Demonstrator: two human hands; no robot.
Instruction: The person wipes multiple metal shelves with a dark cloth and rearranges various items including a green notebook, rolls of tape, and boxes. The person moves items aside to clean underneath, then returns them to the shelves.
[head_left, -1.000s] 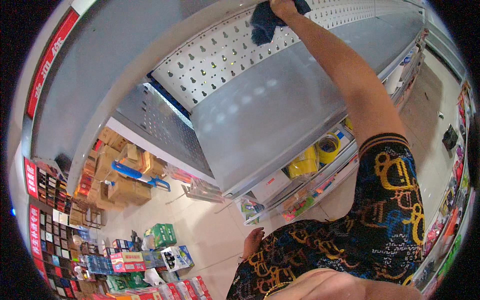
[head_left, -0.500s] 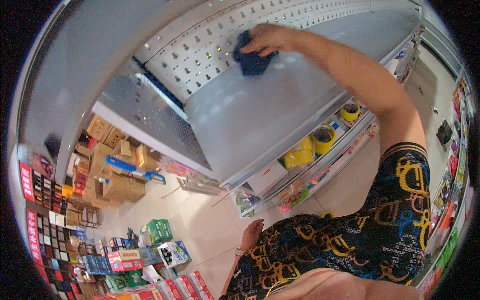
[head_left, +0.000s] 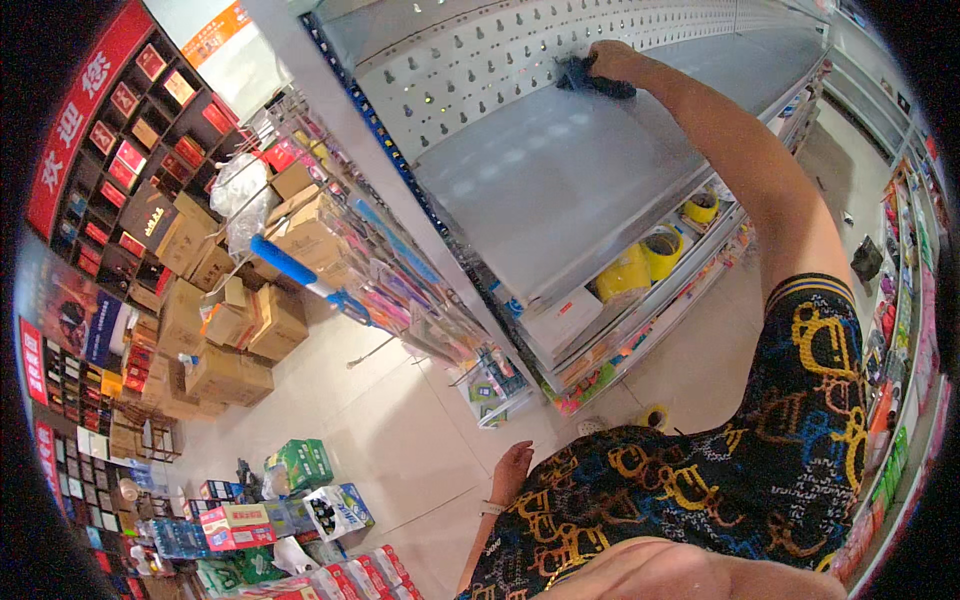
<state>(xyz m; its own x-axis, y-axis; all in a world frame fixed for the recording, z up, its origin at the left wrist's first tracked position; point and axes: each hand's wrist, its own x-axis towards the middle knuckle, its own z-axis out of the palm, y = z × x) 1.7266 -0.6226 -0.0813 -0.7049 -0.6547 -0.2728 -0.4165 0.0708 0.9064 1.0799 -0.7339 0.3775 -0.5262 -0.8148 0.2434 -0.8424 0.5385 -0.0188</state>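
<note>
My right hand (head_left: 612,62) reaches across a grey metal shelf (head_left: 530,190) and is closed on a dark blue cloth (head_left: 595,80). The cloth is bunched up and lies on the shelf's surface, against the foot of the white perforated back panel (head_left: 480,75). Damp-looking streaks of light show on the shelf to the left of the cloth. My left hand (head_left: 513,470) hangs low beside my body, away from the shelf. Its fingers are loosely bent with nothing visible in them.
Beneath the shelf, a lower tier holds yellow tape rolls (head_left: 662,250) and a white box (head_left: 565,318). Left of the shelf stand a rack of hanging goods (head_left: 400,270) and a blue-headed pole (head_left: 285,262). Cardboard boxes (head_left: 230,375) and drink packs (head_left: 235,525) sit on the tiled floor.
The view has turned, showing more of the store at left, and the grey side panel no longer blocks it. My right hand and the cloth have shifted right along the shelf's back.
</note>
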